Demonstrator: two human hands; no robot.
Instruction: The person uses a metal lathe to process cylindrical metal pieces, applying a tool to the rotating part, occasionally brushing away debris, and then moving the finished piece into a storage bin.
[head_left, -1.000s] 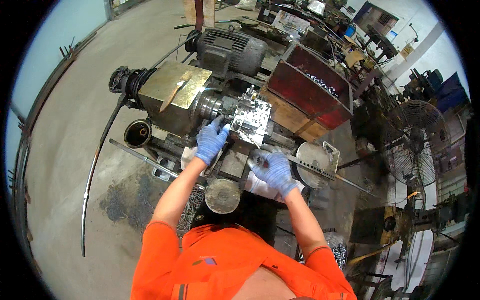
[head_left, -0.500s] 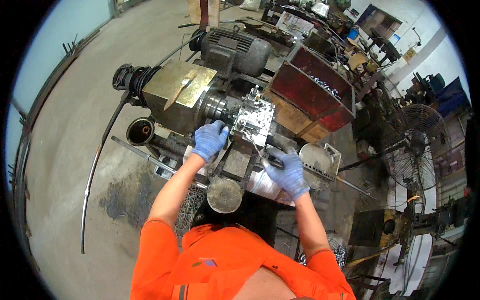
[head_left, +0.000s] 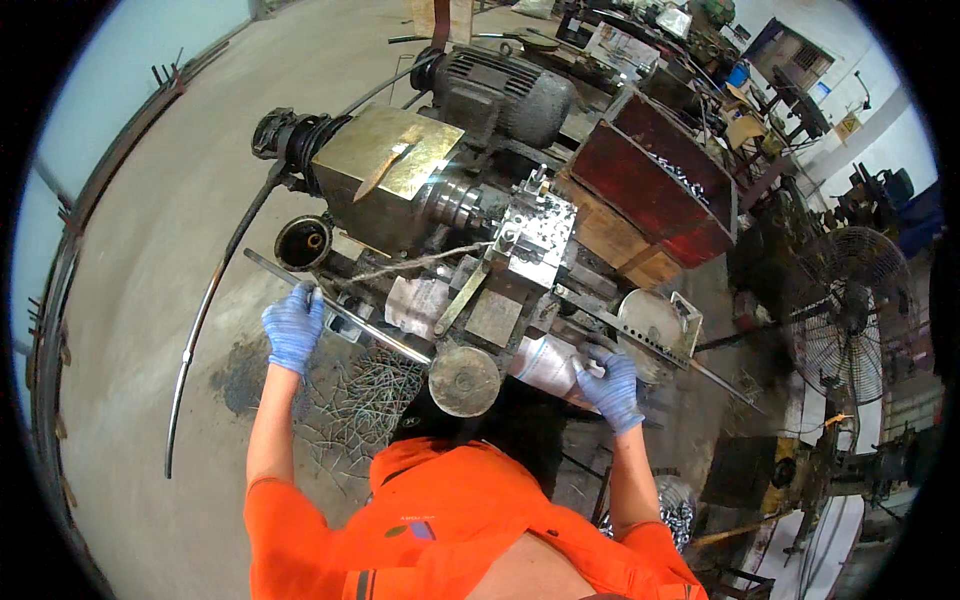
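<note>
Since half a second ago: left hand [head_left: 292, 332] is off the spindle [head_left: 457, 206] and out to the left, at the long rod [head_left: 375, 325]. Right hand [head_left: 612, 390] has backed away from the metal block [head_left: 540, 235], down toward the person. A pale strand [head_left: 420, 263] now stretches across the front of the machine, which it didn't before. The whole view has swung a bit too.

Left: blue glove, fingers bent and close together, tips overlapping the rod near the pot [head_left: 291, 240]. Can't tell if they pinch anything. The strand's left end is near those fingertips; can't confirm contact. Its right end is at the left front of the block.

Right: same glove type, thumb apart from half-curled fingers, nothing visible between them. Sits just beside the right end of the white cloth [head_left: 545, 362], near the bar with holes [head_left: 640, 337].

Block is in the middle of the machine, right of the spindle, dotted with dark bits. Flat lever [head_left: 462, 300] slants down from its front left. Brush [head_left: 372, 183] lies on the brass-coloured cover [head_left: 430, 148]. Motor [head_left: 510, 97] behind. Red bin [head_left: 625, 172] behind right, small shiny parts in it. Tangled wire [head_left: 362, 405] on the floor below the rod.
</note>
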